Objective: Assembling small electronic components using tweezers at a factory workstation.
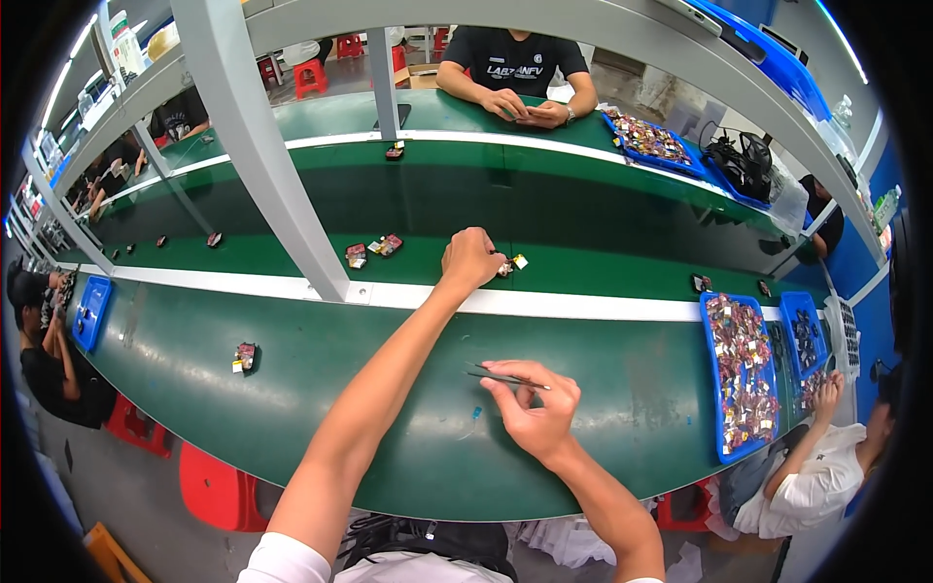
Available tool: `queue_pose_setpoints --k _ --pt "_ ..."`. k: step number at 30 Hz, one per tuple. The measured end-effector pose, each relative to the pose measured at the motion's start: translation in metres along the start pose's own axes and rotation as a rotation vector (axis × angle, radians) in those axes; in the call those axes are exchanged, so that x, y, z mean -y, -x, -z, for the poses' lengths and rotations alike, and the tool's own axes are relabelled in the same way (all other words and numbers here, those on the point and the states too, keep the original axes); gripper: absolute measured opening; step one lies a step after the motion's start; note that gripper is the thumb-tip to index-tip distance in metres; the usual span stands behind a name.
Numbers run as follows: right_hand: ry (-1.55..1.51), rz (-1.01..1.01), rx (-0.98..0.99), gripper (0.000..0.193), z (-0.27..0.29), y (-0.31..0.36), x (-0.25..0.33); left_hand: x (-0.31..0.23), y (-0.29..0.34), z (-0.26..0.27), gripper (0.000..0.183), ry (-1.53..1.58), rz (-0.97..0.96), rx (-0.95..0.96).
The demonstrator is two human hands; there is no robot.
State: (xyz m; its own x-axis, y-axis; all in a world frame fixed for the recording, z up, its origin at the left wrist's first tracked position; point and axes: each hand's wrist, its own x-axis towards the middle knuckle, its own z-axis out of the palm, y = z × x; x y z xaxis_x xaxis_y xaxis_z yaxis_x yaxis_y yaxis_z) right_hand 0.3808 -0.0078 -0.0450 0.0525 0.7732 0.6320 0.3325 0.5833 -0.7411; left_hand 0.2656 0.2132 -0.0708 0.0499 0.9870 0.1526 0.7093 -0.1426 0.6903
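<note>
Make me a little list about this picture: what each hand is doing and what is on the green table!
Place: long green belt table with a white stripe
Left hand: stretched out, closed on a small part on the belt
Right hand: holding thin metal tweezers
Nearby: more small parts lying on the table
Right side: blue tray full of parts
Across the belt: a person's hands resting on the table
</note>
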Motion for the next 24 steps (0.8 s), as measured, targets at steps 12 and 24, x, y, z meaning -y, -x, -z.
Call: queue_pose_setpoints --k 12,24 --pt "-0.066 -0.244 0.046 0.015 0.004 0.000 -0.001 -0.008 0.115 0.091 0.015 0.395 0.106 0.228" --pt "-0.218 -0.375 0.087 0.014 0.001 0.003 -0.005 0.007 0.193 0.107 0.015 0.455 0.062 0.084"
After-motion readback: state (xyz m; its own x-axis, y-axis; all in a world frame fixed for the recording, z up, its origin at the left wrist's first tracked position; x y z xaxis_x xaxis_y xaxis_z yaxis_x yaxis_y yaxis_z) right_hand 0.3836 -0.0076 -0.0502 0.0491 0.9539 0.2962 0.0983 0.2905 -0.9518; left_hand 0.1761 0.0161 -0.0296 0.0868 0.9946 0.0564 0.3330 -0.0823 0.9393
